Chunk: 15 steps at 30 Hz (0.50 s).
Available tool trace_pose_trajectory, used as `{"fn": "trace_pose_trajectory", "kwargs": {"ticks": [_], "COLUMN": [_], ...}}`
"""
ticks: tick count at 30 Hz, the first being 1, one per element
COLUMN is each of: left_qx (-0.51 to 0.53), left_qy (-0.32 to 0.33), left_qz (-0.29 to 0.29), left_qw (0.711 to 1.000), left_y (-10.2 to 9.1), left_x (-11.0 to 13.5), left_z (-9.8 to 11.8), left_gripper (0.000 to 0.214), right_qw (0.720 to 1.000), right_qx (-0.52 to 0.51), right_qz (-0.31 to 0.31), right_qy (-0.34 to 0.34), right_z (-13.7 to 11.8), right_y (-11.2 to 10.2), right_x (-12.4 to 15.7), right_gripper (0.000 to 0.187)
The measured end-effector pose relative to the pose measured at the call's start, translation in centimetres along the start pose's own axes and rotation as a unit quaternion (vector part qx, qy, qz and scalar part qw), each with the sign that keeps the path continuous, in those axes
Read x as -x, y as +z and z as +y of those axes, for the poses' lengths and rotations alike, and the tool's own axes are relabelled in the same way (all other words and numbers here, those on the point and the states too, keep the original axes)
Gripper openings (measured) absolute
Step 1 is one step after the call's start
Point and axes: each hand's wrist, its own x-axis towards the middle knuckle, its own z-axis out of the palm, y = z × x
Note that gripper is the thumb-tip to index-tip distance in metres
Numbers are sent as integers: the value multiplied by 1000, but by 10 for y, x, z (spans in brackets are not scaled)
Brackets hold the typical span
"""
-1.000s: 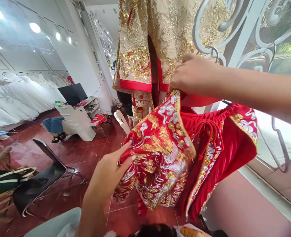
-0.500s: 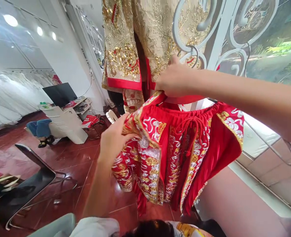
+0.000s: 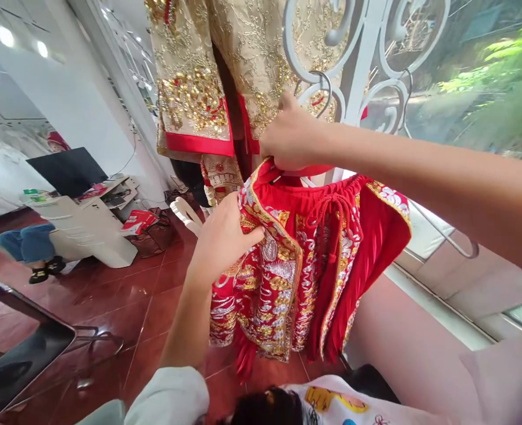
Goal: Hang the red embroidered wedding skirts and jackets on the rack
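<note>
Your right hand (image 3: 289,139) is clenched on the waistband of the red skirt (image 3: 314,265), high beside the white grille (image 3: 362,71), so it hangs free. Your left hand (image 3: 223,239) pinches its embroidered panel, keeping folds apart.

Left hand (image 3: 223,239) fingers hidden behind red skirt (image 3: 331,254) (jacket (image 3: 190,88) cropped above)

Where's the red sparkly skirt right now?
In the head view, the red skirt hangs mid-frame, held by the left hand and right hand, just below the gold jacket.
</note>
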Motion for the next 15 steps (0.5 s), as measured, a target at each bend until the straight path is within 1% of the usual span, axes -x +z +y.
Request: {"fn": "trace_pose_trajectory", "kwargs": {"ticks": [2,3,4,5,7,8,10,11,12,13,15], "left_qx": [-28,-44,-55,-59,-53,-47,-38,-33,-26,-17,11], "left_qy": [-53,-74,-86,-87,-63,-47,-25,-20,-16,-11,8], "left_qz": [20,29,32,34,31,24,10,1,-11,-24,-56], "left_qw": [998,996,994,994,996,997,999,999,999,1000,998], "left_y": [5,7,9,11,11,10,8,7,6,4,0], "left_x": [-5,-8,-10,-13,-17,-20,-24,-27,-29,-32,-38], "left_z": [-2,-4,-5,-7,-11,-14,-18,-20,-21,-22,-24], "left_gripper": [41,40,40,40,40,39,36,34,32,29,24], "right_qw": [999,999,999,999,996,992,976,963,948,931,893], "right_qx": [27,31,23,5,-43,-62,-82,-87,-94,-108,-168], "right_qz": [-11,-8,2,22,75,105,161,187,199,199,160], "right_qy": [-26,-38,-44,-40,1,35,121,172,229,287,385], "right_z": [-3,-3,-4,-4,-4,-3,0,2,6,11,24], "right_y": [-9,-14,-18,-21,-20,-16,0,10,20,30,42], "right_x": [6,11,18,27,52,68,102,120,137,153,180], "right_gripper": [15,13,15,21,32,36,38,36,33,30,29]}}
